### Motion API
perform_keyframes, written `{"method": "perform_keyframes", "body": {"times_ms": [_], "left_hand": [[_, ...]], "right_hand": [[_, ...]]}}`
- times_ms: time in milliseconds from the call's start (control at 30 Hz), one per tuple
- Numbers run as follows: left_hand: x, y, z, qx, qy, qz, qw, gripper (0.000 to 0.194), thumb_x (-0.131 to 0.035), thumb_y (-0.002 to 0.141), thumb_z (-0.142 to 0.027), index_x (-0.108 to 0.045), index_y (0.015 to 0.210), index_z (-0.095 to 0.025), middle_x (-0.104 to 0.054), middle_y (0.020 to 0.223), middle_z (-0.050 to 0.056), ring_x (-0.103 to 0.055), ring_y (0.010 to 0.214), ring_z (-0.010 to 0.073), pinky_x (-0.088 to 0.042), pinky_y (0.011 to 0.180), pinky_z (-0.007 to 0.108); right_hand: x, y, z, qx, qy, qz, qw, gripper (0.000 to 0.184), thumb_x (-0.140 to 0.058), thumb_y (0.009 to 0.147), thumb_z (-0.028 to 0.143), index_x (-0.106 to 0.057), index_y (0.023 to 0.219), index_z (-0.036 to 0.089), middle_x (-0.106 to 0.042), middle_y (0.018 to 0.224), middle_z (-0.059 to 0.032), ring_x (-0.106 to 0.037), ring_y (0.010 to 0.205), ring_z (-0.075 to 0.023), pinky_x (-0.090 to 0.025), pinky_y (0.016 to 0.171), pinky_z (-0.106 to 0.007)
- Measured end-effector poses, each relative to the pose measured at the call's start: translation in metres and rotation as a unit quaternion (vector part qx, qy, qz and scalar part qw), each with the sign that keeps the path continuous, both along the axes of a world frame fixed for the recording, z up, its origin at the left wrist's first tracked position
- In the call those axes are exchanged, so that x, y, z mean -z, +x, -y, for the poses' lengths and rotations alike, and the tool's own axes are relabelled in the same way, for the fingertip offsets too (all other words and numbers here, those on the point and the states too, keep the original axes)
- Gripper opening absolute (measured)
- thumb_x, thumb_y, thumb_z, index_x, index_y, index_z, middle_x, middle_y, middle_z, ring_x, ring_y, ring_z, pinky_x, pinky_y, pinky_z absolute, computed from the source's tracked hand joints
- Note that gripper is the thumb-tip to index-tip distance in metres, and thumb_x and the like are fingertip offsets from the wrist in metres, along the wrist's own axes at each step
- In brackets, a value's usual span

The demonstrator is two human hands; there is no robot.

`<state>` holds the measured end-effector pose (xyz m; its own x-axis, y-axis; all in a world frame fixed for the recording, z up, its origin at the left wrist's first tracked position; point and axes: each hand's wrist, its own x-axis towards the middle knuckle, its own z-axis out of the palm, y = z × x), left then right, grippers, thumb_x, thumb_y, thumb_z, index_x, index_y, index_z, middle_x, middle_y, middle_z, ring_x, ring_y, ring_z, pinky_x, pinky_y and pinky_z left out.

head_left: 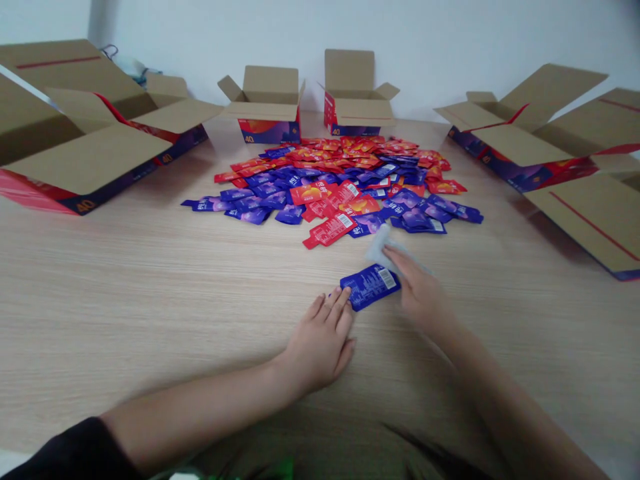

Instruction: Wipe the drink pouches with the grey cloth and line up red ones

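Observation:
A blue sachet (pixel 370 285) lies on the wooden table (pixel 125 293) in front of me, barcode side up. My left hand (pixel 323 340) rests flat beside it, fingers stretched out, fingertips touching the sachet's left end. My right hand (pixel 417 290) is at the sachet's right end and is blurred by motion; a pale, smeared sachet (pixel 381 244) sticks out past its fingers. Beyond both hands spreads a pile of red and blue sachets (pixel 345 183).
Two small open cartons (pixel 267 100) (pixel 355 97) stand at the back against the wall. Large open cartons (pixel 90 133) lie at the left, and others (pixel 545 127) at the right. Bare wood surrounds my hands.

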<state>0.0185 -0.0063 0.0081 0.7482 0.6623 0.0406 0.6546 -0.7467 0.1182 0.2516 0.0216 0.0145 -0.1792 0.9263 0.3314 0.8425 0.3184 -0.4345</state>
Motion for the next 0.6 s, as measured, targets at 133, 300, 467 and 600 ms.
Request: {"method": "perform_keyframes", "body": {"times_ms": [133,300,467,600], "left_hand": [[0.004,0.0,-0.002,-0.001,0.01,0.003,1.0,0.058,-0.041,0.092,-0.041,-0.043,0.135,-0.002,-0.033,0.15,0.023,-0.031,0.14,0.0316,-0.027,0.113,0.043],[0.005,-0.002,-0.004,0.023,0.03,0.004,0.999,0.052,-0.038,0.095,-0.036,-0.044,0.136,-0.005,-0.039,0.147,0.02,-0.037,0.137,0.0293,-0.029,0.112,0.042],[0.005,0.0,-0.002,0.019,0.036,0.003,0.999,0.051,-0.04,0.094,-0.034,-0.046,0.135,-0.005,-0.042,0.145,0.021,-0.039,0.136,0.0307,-0.031,0.111,0.045],[0.003,0.002,-0.001,0.01,0.016,-0.001,1.0,0.048,-0.045,0.092,-0.033,-0.049,0.133,-0.007,-0.05,0.139,0.02,-0.043,0.133,0.0299,-0.031,0.111,0.045]], "right_hand": [[0.021,-0.01,0.018,-0.031,-0.038,0.067,0.997,0.064,-0.033,0.071,-0.004,-0.054,0.131,0.007,-0.048,0.143,-0.0165,-0.039,0.136,-0.0242,-0.033,0.113,-0.046],[0.012,0.005,0.038,-0.005,-0.051,0.018,0.999,0.064,-0.033,0.076,-0.002,-0.053,0.133,0.018,-0.054,0.139,-0.0085,-0.046,0.131,-0.0199,-0.038,0.111,-0.044],[0.011,-0.024,0.041,0.039,0.01,-0.006,0.999,0.066,-0.034,0.077,-0.001,-0.044,0.14,0.015,-0.052,0.14,-0.0132,-0.044,0.133,-0.0219,-0.039,0.11,-0.046],[0.031,-0.038,0.047,-0.064,0.004,0.056,0.996,0.072,-0.034,0.069,-0.004,-0.048,0.137,0.011,-0.046,0.145,-0.0144,-0.033,0.139,-0.0239,-0.031,0.114,-0.05]]}}
